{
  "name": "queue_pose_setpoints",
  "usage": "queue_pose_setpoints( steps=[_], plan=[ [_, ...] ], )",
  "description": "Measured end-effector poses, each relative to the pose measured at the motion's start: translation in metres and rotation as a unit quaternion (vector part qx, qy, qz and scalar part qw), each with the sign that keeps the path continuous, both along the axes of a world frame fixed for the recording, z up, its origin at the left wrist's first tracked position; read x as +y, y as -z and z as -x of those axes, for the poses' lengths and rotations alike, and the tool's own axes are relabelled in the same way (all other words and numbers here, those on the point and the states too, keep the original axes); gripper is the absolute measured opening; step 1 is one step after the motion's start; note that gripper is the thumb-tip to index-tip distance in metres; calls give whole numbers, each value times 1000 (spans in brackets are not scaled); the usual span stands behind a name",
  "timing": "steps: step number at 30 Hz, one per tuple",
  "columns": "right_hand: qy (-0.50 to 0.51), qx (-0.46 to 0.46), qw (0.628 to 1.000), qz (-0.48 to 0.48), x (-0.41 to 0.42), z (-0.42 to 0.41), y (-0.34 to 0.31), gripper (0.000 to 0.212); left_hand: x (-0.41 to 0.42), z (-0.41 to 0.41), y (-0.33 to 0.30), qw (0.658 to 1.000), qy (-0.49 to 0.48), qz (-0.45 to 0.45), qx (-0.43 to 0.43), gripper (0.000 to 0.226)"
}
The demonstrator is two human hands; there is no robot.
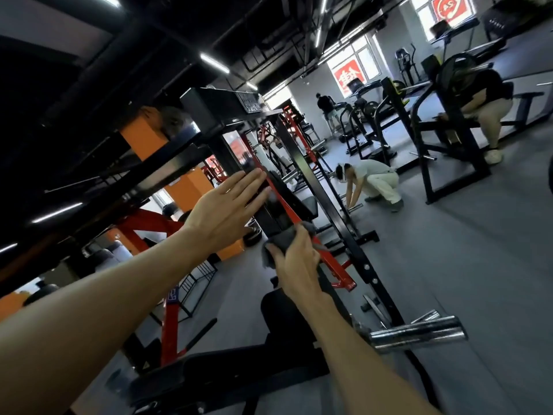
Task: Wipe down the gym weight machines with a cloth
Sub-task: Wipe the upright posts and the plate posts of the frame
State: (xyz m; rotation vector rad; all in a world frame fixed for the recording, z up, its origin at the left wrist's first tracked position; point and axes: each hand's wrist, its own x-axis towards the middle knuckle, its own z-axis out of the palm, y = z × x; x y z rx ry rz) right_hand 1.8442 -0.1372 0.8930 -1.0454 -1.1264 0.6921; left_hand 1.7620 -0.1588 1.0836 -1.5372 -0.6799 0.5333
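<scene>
A black weight machine frame with a red slanted bar rises in front of me. My left hand is stretched out flat with straight fingers, its fingertips against the black upright post of the frame. My right hand grips a bunched grey cloth and presses it onto the post and red bar just below the left hand. Part of the cloth is hidden under my fingers.
A black padded bench lies below my arms. Chrome plate pegs stick out at lower right. A person crouches on the grey floor beyond the frame; another sits at a machine at the far right. Orange pillars stand left.
</scene>
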Motion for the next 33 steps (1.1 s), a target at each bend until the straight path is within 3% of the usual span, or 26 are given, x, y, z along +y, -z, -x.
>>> queue_pose_setpoints(
  steps=[2, 4, 10, 12, 14, 18, 21, 23, 27, 33],
  plan=[
    [15, -50, 998, -35, 8, 1, -48, 92, 2, -2, -10, 1000, -5, 12, 13, 76],
    [28, -72, 996, -38, 12, -2, -52, 91, 6, 0, -18, 999, 10, 39, 10, 70],
    [12, -34, 999, 25, 0, -3, 38, 83, 11, 0, -25, 997, -9, 73, 10, 76],
    [28, -41, 999, 18, 6, -2, 15, 84, 9, 0, -27, 997, 15, 79, -2, 80],
    [35, -48, 998, -11, 17, -2, -30, 89, 5, 0, -39, 999, 31, 20, -18, 98],
    [33, -109, 990, -84, 27, -8, -132, 93, 3, -16, -89, 972, 25, -120, -199, 143],
    [15, -121, 985, -122, 39, -12, -151, 91, 15, -22, -111, 939, -13, -46, -342, 162],
    [-18, -94, 986, -135, 44, -13, -128, 88, 22, -21, -111, 922, -18, 14, -386, 168],
    [-19, -75, 990, -119, 45, -14, -81, 93, 25, -15, -111, 918, 2, 45, -394, 170],
    [-19, -98, 983, -152, 70, -21, -185, 99, 14, -3, -130, 943, -6, 63, -327, 163]
  ],
)
